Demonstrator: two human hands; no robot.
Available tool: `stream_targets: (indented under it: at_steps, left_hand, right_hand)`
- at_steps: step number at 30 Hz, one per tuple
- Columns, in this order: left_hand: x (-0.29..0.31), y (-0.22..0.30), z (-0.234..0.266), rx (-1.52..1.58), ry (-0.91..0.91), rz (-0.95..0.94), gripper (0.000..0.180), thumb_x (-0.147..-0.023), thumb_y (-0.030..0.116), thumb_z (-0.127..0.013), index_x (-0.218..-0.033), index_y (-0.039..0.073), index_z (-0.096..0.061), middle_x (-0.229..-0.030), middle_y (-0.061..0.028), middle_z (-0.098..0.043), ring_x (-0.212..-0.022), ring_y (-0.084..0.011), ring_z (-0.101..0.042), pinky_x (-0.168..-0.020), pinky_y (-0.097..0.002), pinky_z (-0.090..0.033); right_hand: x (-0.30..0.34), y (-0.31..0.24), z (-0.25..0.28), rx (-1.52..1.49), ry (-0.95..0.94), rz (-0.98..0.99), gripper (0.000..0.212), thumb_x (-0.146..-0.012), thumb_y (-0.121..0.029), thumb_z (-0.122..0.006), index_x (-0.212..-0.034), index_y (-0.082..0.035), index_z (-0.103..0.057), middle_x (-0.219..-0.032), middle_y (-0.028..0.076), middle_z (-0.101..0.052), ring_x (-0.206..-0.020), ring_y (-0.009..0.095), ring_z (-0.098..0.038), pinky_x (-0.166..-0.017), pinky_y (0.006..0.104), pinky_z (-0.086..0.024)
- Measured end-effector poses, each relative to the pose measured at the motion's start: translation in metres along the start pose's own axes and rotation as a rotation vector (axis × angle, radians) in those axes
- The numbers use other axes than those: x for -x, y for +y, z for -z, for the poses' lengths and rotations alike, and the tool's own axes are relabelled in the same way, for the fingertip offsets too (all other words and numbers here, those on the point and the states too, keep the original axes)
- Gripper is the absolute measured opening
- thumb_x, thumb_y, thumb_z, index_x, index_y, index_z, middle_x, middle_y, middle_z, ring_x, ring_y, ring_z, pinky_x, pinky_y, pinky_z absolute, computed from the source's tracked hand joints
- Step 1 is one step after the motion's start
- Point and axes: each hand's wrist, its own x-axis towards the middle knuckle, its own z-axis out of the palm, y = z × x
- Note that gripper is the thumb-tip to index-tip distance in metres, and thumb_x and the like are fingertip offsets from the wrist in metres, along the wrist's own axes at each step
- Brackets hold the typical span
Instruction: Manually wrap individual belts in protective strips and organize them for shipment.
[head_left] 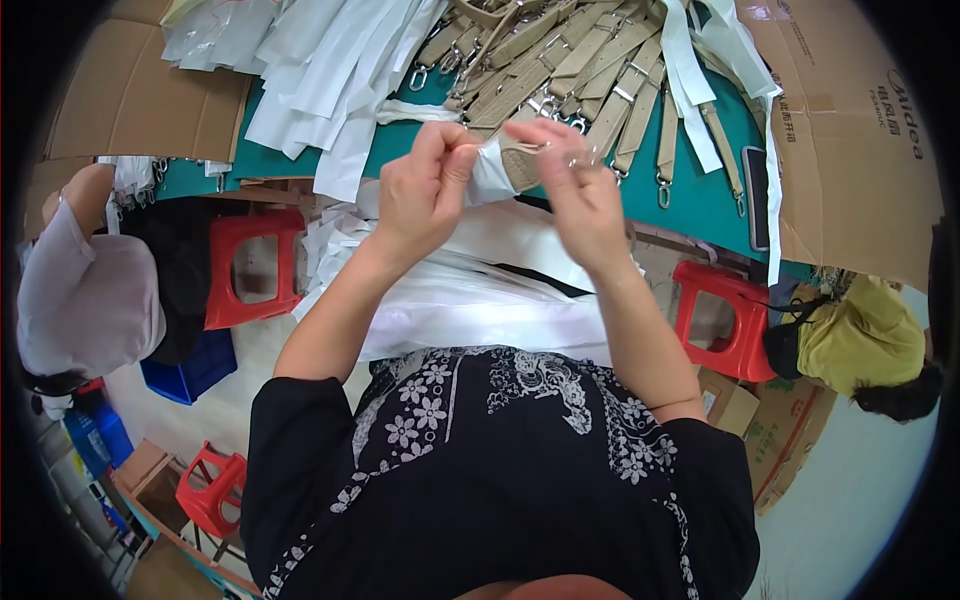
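Over the near edge of the green table, my left hand (422, 195) is closed, thumb and fingers pinching a white paper wrap (490, 177). From the wrap's right end comes a beige strap (521, 166). My right hand (588, 205), slightly smeared by motion, is curled at that end of the strap with its fingers bent over it. Something shiny, like metal hardware, shows blurred by the right fingers. Several beige straps (610, 85) with metal clasps lie fanned out just beyond my hands. Long white paper strips (335, 85) lie at the far left of them.
White sheets (480, 325) cover my lap. A dark phone-like slab (755, 200) lies at the table's right, beside a cardboard box (850, 130). Red stools (255, 270) stand on both sides. One person (95, 290) sits at left, another (860, 335) at right.
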Motion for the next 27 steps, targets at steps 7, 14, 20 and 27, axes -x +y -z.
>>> stream_targets:
  at_steps: [7, 14, 20, 27]
  left_hand:
    - [-0.007, -0.005, -0.004, -0.045, 0.076, -0.307, 0.007, -0.081, 0.007, -0.056, -0.084, 0.003, -0.052, -0.086, -0.0103, -0.052, -0.068, -0.0195, -0.052, -0.062, -0.0269, -0.044]
    - [-0.006, -0.062, 0.054, 0.093, -0.889, 0.166, 0.059, -0.071, 0.056, -0.056, -0.085, -0.001, -0.059, -0.068, -0.0073, -0.055, -0.063, -0.0115, -0.051, -0.058, -0.0253, -0.041]
    - [0.009, -0.037, 0.112, -0.404, -1.278, 0.498, 0.037, -0.063, 0.028, -0.077, -0.076, -0.003, -0.062, -0.067, -0.0054, -0.06, -0.061, -0.0074, -0.054, -0.053, -0.0233, -0.044]
    - [0.088, -0.043, 0.085, -0.271, -1.364, 0.324, 0.032, -0.082, 0.032, -0.059, -0.097, 0.004, -0.057, -0.068, -0.0115, -0.057, -0.064, -0.0217, -0.056, -0.059, -0.03, -0.044]
  right_hand:
    - [0.013, 0.005, -0.008, -0.212, -0.117, -0.377, 0.04, -0.093, -0.031, -0.039, -0.107, 0.002, -0.056, -0.09, 0.006, -0.06, -0.077, 0.011, -0.057, -0.071, 0.0264, -0.048]
    - [0.058, 0.011, 0.027, -1.26, 0.118, -0.374, 0.028, -0.092, -0.024, -0.043, -0.099, 0.0, -0.056, -0.091, 0.008, -0.061, -0.084, 0.016, -0.058, -0.077, 0.03, -0.048]
    - [0.197, 0.026, 0.193, -0.987, 0.78, -0.537, 0.03, -0.092, -0.025, -0.04, -0.105, -0.002, -0.054, -0.105, 0.011, -0.059, -0.096, 0.022, -0.056, -0.089, 0.0366, -0.043]
    - [0.341, 0.147, 0.236, -0.613, 1.237, -1.006, 0.024, -0.091, -0.026, -0.045, -0.093, -0.005, -0.056, -0.082, 0.005, -0.06, -0.072, 0.012, -0.058, -0.063, 0.0243, -0.049]
